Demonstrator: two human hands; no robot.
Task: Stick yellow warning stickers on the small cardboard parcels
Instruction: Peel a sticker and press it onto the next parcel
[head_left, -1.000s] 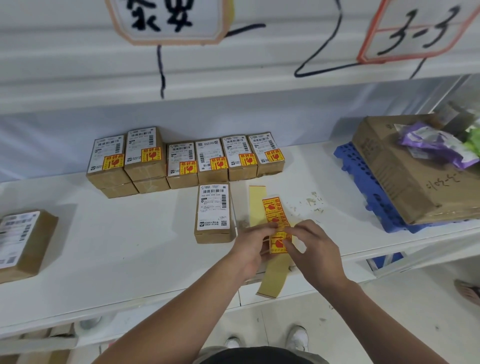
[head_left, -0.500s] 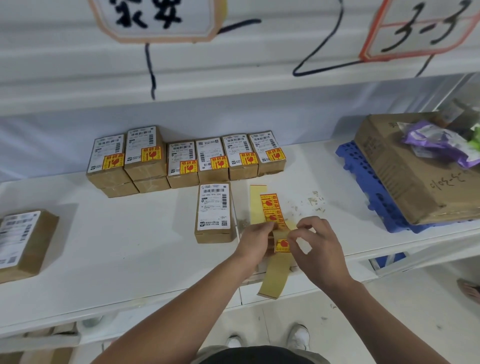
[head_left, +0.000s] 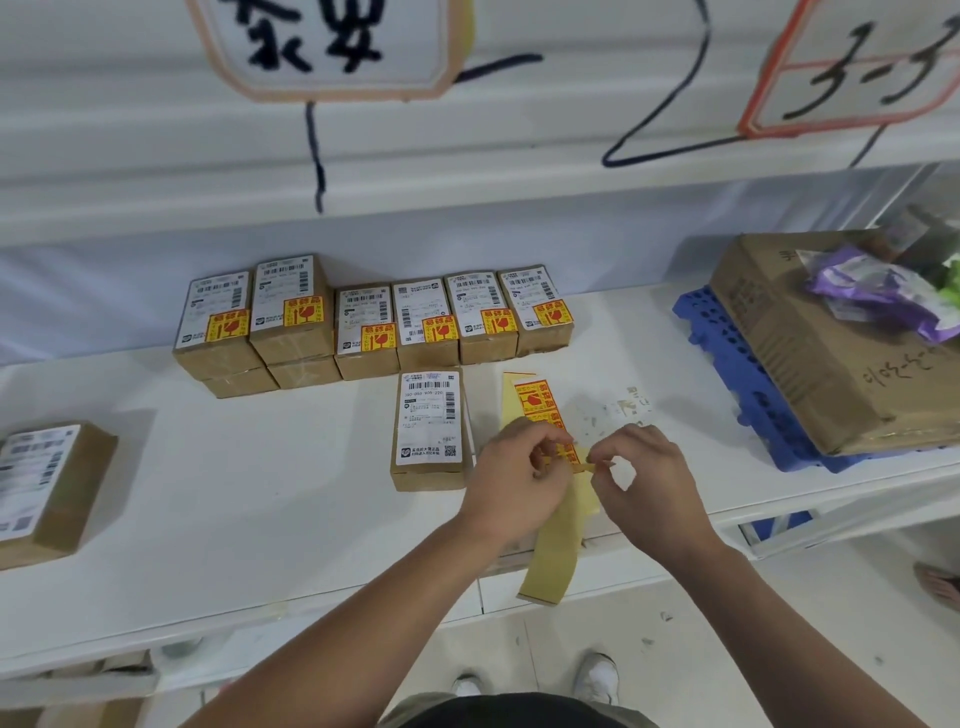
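Near the front edge of the white shelf (head_left: 218, 519), the sticker strip (head_left: 535, 405) is pinched in the left hand (head_left: 517, 480), while the right hand (head_left: 647, 486), a second ago laid on the lowest sticker, has been drawn slightly right with thumb and forefinger closed on a lifted corner. Peeling is judged begun; the unstickered parcel (head_left: 430, 428) lies just left of the strip, before the stickered row (head_left: 426, 322) at the back
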